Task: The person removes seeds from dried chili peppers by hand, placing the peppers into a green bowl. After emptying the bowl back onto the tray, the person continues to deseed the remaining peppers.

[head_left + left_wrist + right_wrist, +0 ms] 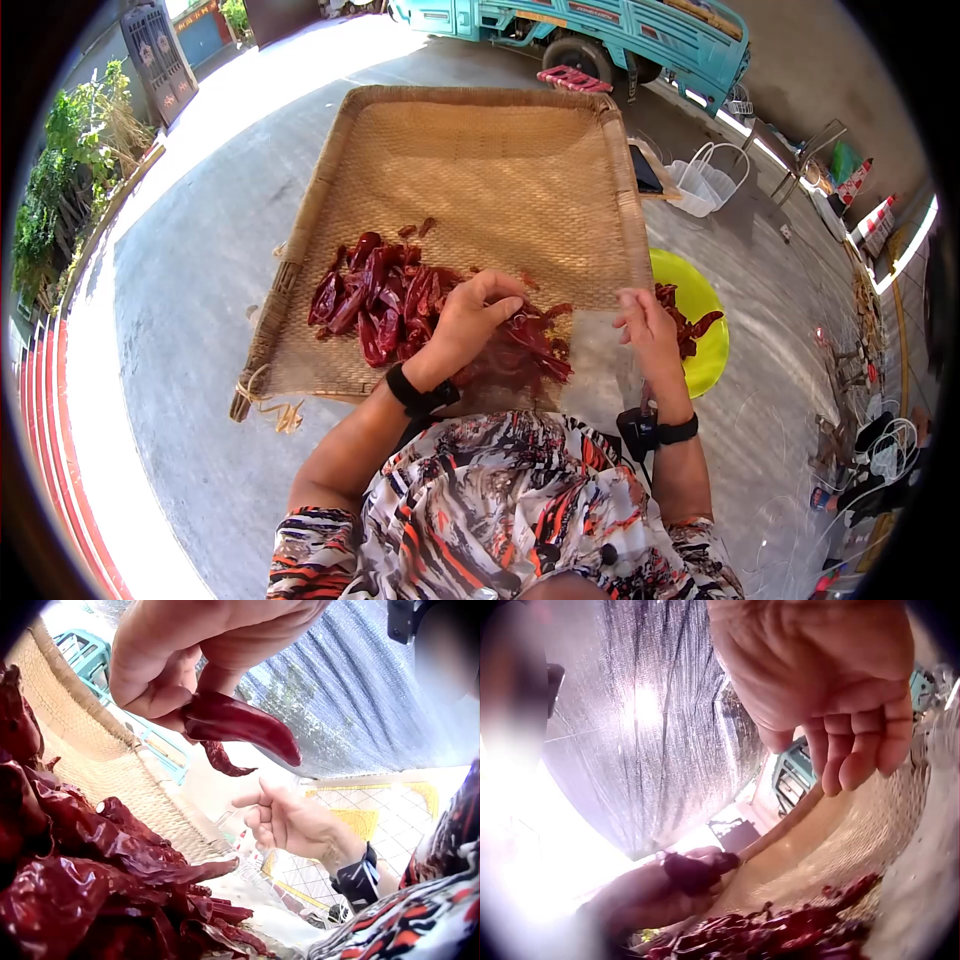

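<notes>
My left hand [465, 318] is over the front of a woven tray [480, 150]. In the left wrist view its thumb and fingers pinch a glossy dark-red chili pepper [244, 727], and a thinner, wrinkled one [225, 761] hangs just below. Beside that hand, a heap of dried red chilies [375, 300] covers the tray's front left. Near the tray's right edge is my right hand [652, 335], its fingers loosely bent. The right wrist view shows nothing in its palm [817, 667]. Loose chilies and bits also lie under and in front of the left hand.
A yellow-green bowl [712, 362] with chilies in it stands right of the tray, partly behind the right hand. Past the tray's right side are a dark phone-like slab [645, 170] and a white basket [703, 185]. A turquoise cargo vehicle [640, 40] is parked beyond.
</notes>
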A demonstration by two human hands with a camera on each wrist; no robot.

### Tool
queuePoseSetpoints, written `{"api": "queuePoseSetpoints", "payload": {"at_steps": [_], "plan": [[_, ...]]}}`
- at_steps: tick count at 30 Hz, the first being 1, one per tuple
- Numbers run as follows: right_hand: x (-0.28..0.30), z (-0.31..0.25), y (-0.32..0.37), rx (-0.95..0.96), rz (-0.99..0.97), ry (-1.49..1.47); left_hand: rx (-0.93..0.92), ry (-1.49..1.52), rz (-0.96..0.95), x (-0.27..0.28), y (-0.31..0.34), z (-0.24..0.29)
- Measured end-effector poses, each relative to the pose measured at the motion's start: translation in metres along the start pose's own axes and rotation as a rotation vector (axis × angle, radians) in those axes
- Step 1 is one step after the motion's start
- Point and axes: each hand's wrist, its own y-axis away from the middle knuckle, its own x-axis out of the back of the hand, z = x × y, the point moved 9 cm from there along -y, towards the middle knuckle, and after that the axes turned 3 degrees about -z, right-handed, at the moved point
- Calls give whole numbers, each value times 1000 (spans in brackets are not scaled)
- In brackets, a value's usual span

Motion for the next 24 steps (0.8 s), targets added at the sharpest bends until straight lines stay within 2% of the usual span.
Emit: {"api": "queuePoseSetpoints", "payload": {"at_steps": [3,6,9,10,12,14,17,18,20,22,24], "plan": [[-81,-31,18,-47,-385,-382,-36,-108,-30,-12,0,13],[-93,-37,7,216,-248,-240,-46,-155,0,-11,3,18],[-86,-21,7,-11,-290,-339,-24,-139,50,2,6,7],[-76,-11,5,-48,-243,-390,-14,-128,67,5,7,2],[-35,2,-3,41,-31,-220,34,-133,90,11,8,-4],[17,7,-2,133,262,117,45,-109,128,14,6,-11],[49,-40,30,493,802,973,21,-112,143,11,4,-12],[55,-6,17,331,644,626,6,-122,147,9,3,-9],[16,3,9,138,203,107,-20,-147,145,0,3,-1],[-48,-12,22,-70,-239,-185,-30,-175,125,-10,2,2],[-94,-16,32,-101,-464,-415,-81,-250,117,-15,2,9]]}}
